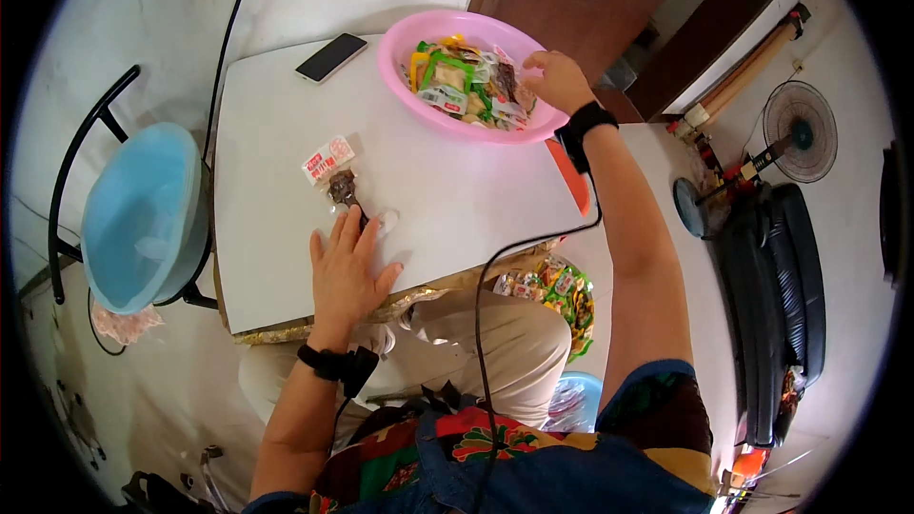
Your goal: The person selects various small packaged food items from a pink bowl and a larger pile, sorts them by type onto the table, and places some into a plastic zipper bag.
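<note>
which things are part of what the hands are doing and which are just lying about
Likely in use:
- pink basin, near right hand
- packets inside it
- dark packet at left hand

Seemingly lying about:
- phone
- fan
- sofa

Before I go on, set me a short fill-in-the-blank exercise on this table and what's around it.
1. The basin at the right hand is coloured ____.
2. The left hand is at a packet of dark food with ____ print on its white label.
3. The phone lies on the table, to the ____ of that basin.
4. The tub beyond the table's left edge is light ____.

Missing words: pink; red; left; blue.
</note>
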`<action>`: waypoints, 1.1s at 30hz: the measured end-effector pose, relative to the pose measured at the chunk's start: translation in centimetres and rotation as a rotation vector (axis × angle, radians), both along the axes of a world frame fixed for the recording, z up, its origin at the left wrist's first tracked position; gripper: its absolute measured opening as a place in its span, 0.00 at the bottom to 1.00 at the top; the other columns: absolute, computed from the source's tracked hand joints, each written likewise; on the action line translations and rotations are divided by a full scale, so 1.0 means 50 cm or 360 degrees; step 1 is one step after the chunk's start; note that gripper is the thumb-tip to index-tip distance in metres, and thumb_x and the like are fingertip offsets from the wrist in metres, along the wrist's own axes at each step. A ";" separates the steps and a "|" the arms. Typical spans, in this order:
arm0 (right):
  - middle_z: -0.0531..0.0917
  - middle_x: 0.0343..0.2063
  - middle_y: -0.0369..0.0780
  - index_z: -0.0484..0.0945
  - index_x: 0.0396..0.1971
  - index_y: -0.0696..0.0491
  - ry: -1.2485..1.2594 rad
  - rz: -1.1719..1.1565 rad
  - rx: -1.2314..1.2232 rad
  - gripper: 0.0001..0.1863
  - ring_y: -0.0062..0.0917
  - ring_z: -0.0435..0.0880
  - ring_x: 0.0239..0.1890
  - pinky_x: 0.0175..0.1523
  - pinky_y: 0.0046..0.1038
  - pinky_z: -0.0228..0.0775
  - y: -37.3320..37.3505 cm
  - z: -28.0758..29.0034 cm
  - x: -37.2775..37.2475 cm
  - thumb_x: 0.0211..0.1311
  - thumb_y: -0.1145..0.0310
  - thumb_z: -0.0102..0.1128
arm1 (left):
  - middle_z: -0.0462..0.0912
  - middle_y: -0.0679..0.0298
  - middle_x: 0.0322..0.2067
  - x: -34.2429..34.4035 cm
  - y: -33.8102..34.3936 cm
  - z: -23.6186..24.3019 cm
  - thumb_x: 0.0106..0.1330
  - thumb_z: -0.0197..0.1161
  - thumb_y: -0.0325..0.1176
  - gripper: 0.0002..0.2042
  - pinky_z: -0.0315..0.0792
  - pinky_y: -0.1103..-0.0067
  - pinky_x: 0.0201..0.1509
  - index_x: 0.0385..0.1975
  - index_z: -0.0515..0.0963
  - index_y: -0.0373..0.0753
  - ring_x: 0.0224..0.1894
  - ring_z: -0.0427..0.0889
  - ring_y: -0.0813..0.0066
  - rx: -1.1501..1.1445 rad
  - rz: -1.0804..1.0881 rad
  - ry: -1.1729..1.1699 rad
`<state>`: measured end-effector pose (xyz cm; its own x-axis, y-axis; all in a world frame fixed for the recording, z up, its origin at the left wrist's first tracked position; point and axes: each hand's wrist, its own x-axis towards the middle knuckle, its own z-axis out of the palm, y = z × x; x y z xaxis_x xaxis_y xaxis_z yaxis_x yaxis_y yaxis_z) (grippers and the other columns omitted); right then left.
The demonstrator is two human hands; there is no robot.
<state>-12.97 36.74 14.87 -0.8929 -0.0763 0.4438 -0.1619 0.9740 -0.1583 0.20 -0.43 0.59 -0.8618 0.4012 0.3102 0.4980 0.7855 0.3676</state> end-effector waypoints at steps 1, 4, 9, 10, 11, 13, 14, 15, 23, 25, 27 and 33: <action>0.83 0.32 0.45 0.82 0.32 0.54 -0.0075 -0.0040 0.0131 0.14 0.35 0.82 0.37 0.44 0.34 0.72 0.009 0.001 -0.021 0.46 0.62 0.62 | 0.63 0.51 0.63 0.000 0.000 0.002 0.56 0.60 0.53 0.32 0.49 0.48 0.64 0.57 0.69 0.41 0.65 0.61 0.54 0.0003 0.0000 0.0011; 0.84 0.32 0.44 0.82 0.33 0.53 -0.0499 0.0223 -0.0058 0.13 0.37 0.82 0.38 0.44 0.34 0.73 0.037 -0.013 -0.087 0.46 0.64 0.62 | 0.63 0.51 0.63 0.000 0.004 0.010 0.54 0.63 0.52 0.32 0.50 0.48 0.64 0.57 0.70 0.41 0.65 0.61 0.54 0.0008 -0.0010 -0.0006; 0.84 0.35 0.39 0.77 0.50 0.46 -0.1350 0.0027 0.0487 0.21 0.27 0.81 0.34 0.38 0.30 0.72 -0.043 -0.021 -0.133 0.55 0.61 0.58 | 0.63 0.52 0.64 -0.002 -0.002 0.014 0.53 0.64 0.50 0.32 0.50 0.48 0.64 0.57 0.70 0.42 0.65 0.61 0.55 0.0018 -0.0001 -0.0052; 0.84 0.33 0.39 0.76 0.51 0.46 -0.1374 0.0088 0.0587 0.22 0.27 0.81 0.31 0.37 0.30 0.72 -0.055 -0.027 -0.135 0.56 0.59 0.57 | 0.62 0.53 0.64 -0.001 -0.003 0.014 0.53 0.64 0.50 0.32 0.50 0.48 0.64 0.57 0.70 0.42 0.65 0.61 0.55 0.0022 -0.0004 -0.0058; 0.84 0.32 0.40 0.76 0.52 0.45 -0.1447 0.0010 0.0750 0.22 0.27 0.81 0.31 0.36 0.30 0.72 -0.065 -0.033 -0.134 0.56 0.57 0.56 | 0.62 0.53 0.64 0.000 -0.005 0.015 0.53 0.65 0.50 0.32 0.50 0.48 0.64 0.57 0.69 0.42 0.66 0.60 0.55 0.0025 -0.0008 -0.0065; 0.84 0.29 0.41 0.80 0.46 0.49 -0.1521 -0.0024 0.0942 0.23 0.29 0.82 0.30 0.36 0.32 0.72 -0.067 -0.044 -0.122 0.55 0.51 0.53 | 0.61 0.53 0.64 0.003 -0.003 0.021 0.53 0.65 0.49 0.32 0.50 0.48 0.64 0.58 0.69 0.42 0.66 0.60 0.56 0.0031 -0.0016 -0.0070; 0.84 0.29 0.41 0.80 0.46 0.49 -0.1534 -0.0024 0.0946 0.23 0.29 0.82 0.30 0.36 0.32 0.72 -0.054 -0.054 -0.129 0.55 0.51 0.53 | 0.61 0.54 0.64 0.002 -0.001 0.023 0.53 0.65 0.49 0.32 0.50 0.47 0.64 0.58 0.69 0.43 0.66 0.60 0.56 0.0032 -0.0025 -0.0063; 0.84 0.29 0.42 0.81 0.42 0.52 -0.1501 -0.0229 0.0930 0.23 0.30 0.82 0.31 0.37 0.31 0.73 -0.059 -0.057 -0.132 0.54 0.50 0.55 | 0.61 0.54 0.64 0.002 -0.002 0.020 0.53 0.65 0.49 0.32 0.50 0.47 0.64 0.58 0.69 0.43 0.66 0.60 0.56 0.0033 -0.0024 -0.0084; 0.83 0.33 0.48 0.82 0.30 0.56 -0.0341 -0.0716 0.0806 0.11 0.40 0.83 0.37 0.41 0.38 0.73 0.072 -0.031 -0.109 0.48 0.67 0.60 | 0.61 0.54 0.64 -0.001 0.001 0.010 0.53 0.65 0.47 0.32 0.50 0.48 0.64 0.58 0.68 0.41 0.66 0.59 0.56 0.0033 -0.0049 -0.0057; 0.83 0.33 0.48 0.80 0.30 0.56 -0.0137 -0.0594 0.0589 0.09 0.42 0.82 0.38 0.42 0.39 0.73 0.068 -0.003 -0.088 0.49 0.68 0.58 | 0.61 0.54 0.64 0.000 -0.005 0.012 0.53 0.65 0.47 0.32 0.50 0.48 0.64 0.58 0.68 0.41 0.66 0.59 0.56 0.0036 -0.0033 -0.0043; 0.81 0.28 0.49 0.74 0.27 0.56 0.0254 -0.0379 0.0238 0.06 0.45 0.81 0.34 0.38 0.40 0.72 0.081 0.020 -0.059 0.49 0.71 0.56 | 0.60 0.54 0.64 0.004 -0.001 0.014 0.53 0.65 0.47 0.32 0.51 0.48 0.64 0.58 0.68 0.41 0.66 0.59 0.56 0.0053 -0.0049 -0.0030; 0.78 0.23 0.44 0.75 0.29 0.56 0.0579 -0.0063 -0.0258 0.05 0.33 0.79 0.26 0.34 0.32 0.71 -0.047 0.118 0.073 0.51 0.75 0.57 | 0.63 0.53 0.63 0.007 -0.004 0.007 0.53 0.65 0.45 0.30 0.52 0.48 0.63 0.56 0.69 0.42 0.65 0.61 0.55 0.0131 -0.0021 0.0014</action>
<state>-9.34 34.37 20.76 -0.6762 0.0522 0.7349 -0.1984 0.9477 -0.2499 0.56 -0.65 0.96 -0.8538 0.3854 0.3499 0.5115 0.7461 0.4262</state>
